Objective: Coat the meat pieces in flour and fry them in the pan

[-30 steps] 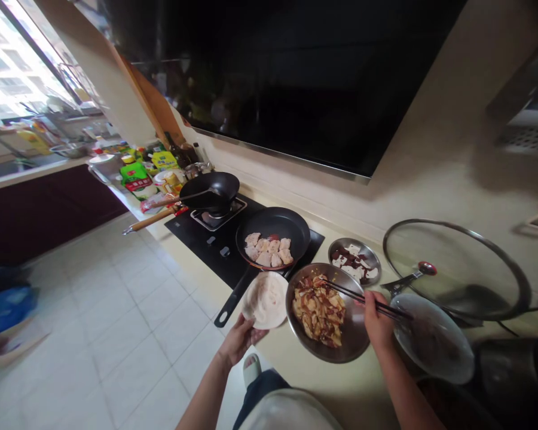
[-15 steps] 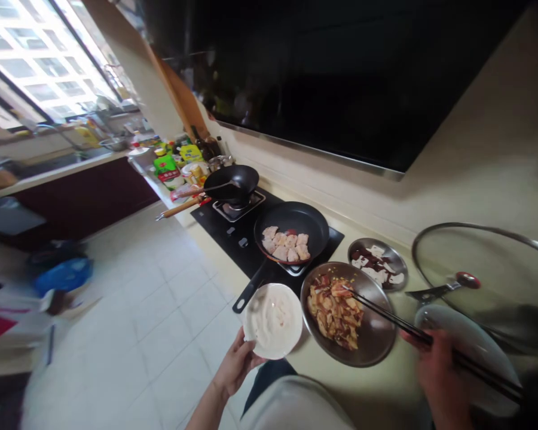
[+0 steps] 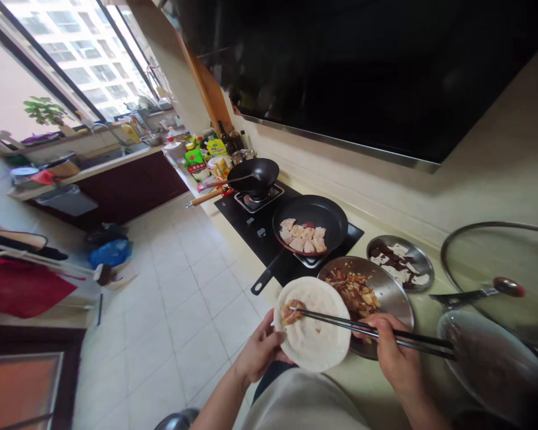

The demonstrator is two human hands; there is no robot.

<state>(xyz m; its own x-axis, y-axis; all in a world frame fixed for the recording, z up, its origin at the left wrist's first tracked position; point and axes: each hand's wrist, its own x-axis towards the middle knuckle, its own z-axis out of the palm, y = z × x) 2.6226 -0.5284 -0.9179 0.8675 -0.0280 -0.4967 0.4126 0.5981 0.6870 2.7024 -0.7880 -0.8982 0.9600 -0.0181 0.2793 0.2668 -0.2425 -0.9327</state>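
Observation:
My left hand (image 3: 260, 349) grips the rim of a white bowl (image 3: 318, 343) with a pale powdery layer inside. In my right hand (image 3: 392, 352) are long black chopsticks (image 3: 367, 328). Their tips hold a piece of meat (image 3: 292, 312) at the left side of the bowl, against the pale layer. Behind the bowl, and partly hidden by it and my right hand, lies a metal plate (image 3: 401, 298) of marinated meat pieces (image 3: 356, 292). Several coated pieces (image 3: 303, 236) sit in the black frying pan (image 3: 329, 212) on the stove.
A wok (image 3: 255, 174) with a spatula stands on the far burner. Beside the frying pan is a small metal plate (image 3: 424, 257) of dark and white slices. A glass lid (image 3: 502, 263) leans at the right, with a large bowl (image 3: 479, 352) before it. The range hood (image 3: 341, 77) hangs above.
My right hand has carried a meat piece on the chopsticks leftward from the metal plate into the white bowl. The view has turned left, and the bowl now overlaps the plate.

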